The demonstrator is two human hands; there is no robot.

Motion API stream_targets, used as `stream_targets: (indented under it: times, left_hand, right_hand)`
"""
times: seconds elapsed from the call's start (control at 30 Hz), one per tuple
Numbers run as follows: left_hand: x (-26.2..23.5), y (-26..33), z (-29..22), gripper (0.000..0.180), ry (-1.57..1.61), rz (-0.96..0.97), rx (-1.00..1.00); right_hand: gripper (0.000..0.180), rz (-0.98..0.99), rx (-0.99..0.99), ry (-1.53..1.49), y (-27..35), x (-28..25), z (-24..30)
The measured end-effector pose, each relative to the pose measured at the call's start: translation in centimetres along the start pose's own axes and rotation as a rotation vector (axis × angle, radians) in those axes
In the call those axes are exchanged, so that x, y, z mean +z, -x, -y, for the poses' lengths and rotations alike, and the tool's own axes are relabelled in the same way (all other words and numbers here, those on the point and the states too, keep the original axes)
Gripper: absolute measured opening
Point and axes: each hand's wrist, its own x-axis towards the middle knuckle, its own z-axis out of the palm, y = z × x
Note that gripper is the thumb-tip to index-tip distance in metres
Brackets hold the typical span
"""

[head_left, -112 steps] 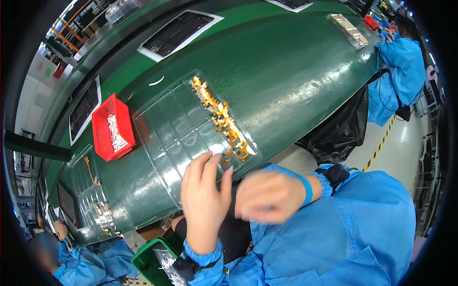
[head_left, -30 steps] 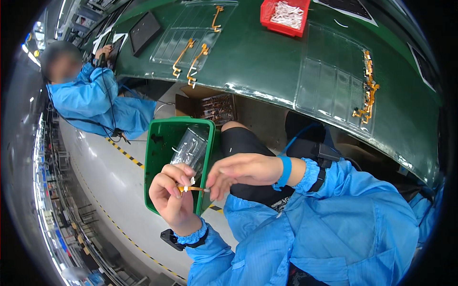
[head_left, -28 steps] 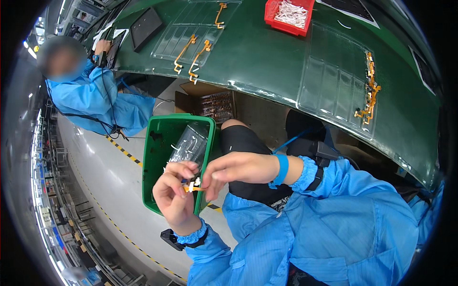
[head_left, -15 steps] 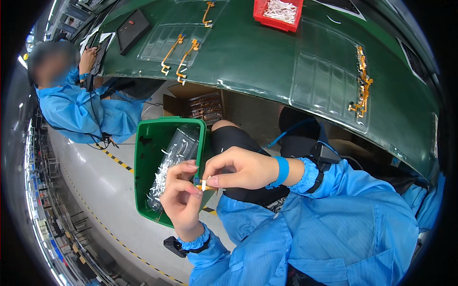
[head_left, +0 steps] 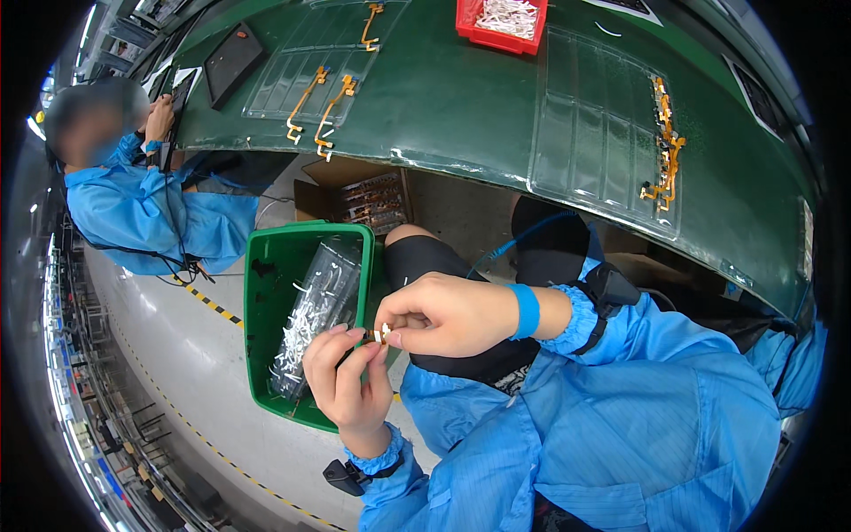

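Note:
Between my two hands is a small orange flex cable [head_left: 379, 337] with a white piece on it, mostly hidden by my fingers. My left hand [head_left: 347, 377] pinches one end between thumb and fingertips. From the other side my right hand [head_left: 456, 310], with a blue band at its wrist, closes thumb and forefinger on the cable. Just beyond my left hand stands a green bin [head_left: 257, 341]. Inside it are a clear plastic tray [head_left: 341, 266] and many white strips [head_left: 297, 341].
On the green table [head_left: 443, 115] lie clear trays [head_left: 585, 133] with orange flex cables [head_left: 667, 146]. A red box [head_left: 496, 37] of white strips stands at the back. Under the table sits a cardboard box [head_left: 319, 191]. A co-worker in blue [head_left: 160, 213] sits at the left.
My left fingers have shifted closer around the cable, and thumb and forefinger are now pressed together at it. The right hand stays pinched. The whole view has shifted slightly.

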Motion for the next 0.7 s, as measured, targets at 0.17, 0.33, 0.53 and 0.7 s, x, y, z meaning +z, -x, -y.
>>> stream_targets:
  times: [0.17,0.33,0.53,0.7]
  left_hand:
    - [-0.1,-0.1,-0.1,0.014,-0.05,0.039,-0.036]
    - [-0.1,0.0,0.0,0.015,0.016,0.065,-0.044]
    - [0.1,0.3,-0.1,0.016,0.023,0.074,-0.074]
    - [0.4,0.3,-0.2,0.015,-0.05,0.055,-0.052]
  right_hand:
    - [0.018,0.066,-0.03,0.083,-0.2,-0.4,-0.1]
    - [0.022,0.125,0.018,0.035,-0.7,-0.8,-0.9]
    - [0.022,0.177,0.056,0.092,-0.8,-1.1,-0.6]
    - [0.02,0.132,0.028,0.141,-0.9,-1.1,-0.1]
